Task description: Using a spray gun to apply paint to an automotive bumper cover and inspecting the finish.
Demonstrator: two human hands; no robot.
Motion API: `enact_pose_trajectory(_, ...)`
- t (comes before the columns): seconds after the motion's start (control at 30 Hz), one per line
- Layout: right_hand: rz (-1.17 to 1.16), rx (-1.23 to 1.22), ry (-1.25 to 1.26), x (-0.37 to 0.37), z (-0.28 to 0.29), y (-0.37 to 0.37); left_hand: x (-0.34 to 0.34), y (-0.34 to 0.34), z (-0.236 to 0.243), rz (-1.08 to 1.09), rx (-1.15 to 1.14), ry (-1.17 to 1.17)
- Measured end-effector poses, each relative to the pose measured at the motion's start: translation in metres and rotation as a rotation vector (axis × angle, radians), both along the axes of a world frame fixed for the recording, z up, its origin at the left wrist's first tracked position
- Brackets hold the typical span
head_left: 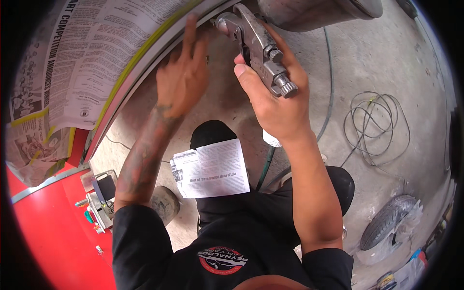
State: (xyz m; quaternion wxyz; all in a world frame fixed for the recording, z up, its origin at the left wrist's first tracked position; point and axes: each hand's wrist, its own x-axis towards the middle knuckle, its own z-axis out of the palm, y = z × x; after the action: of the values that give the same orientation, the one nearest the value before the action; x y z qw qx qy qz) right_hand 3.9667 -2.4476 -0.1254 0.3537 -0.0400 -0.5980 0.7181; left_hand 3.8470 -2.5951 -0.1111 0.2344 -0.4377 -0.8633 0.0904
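Note:
My right hand [275,104] grips a metal spray gun [261,53] by its handle, with a metal paint cup [314,10] attached at the top. My left hand [181,67] is raised to the left of the gun, index finger extended and other fingers loosely bent, slightly blurred, with nothing visible in it. It is near the edge of a panel masked with newspaper [82,58] and yellow tape [135,50]; whether it touches the edge I cannot tell. A piece of newspaper [212,169] lies on my black-clad knee.
Coiled cable [367,140] and a green hose [266,169] lie on the concrete floor [357,63]. A tire [386,222] in plastic lies at lower right. Red bodywork [58,217] fills the lower left, beside a tray of tools [101,203] and a grey cylinder [164,205].

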Motion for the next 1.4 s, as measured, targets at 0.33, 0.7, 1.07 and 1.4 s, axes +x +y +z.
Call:
enact_pose_trajectory(0.33,0.048,-0.067,-0.087,0.004,0.005,0.002,0.014,-0.002,0.002,-0.007,0.010,-0.092)
enact_pose_trajectory(0.7,0.058,0.004,-0.045,0.003,0.000,0.002,0.005,0.004,0.011,0.064,-0.005,-0.051)
enact_pose_trajectory(1.07,0.058,-0.029,-0.102,0.008,0.004,0.007,0.015,0.024,0.015,0.009,0.011,-0.066)
enact_pose_trajectory(1.4,0.007,0.036,-0.031,0.003,-0.002,0.006,-0.008,-0.018,0.005,-0.060,-0.032,0.126)
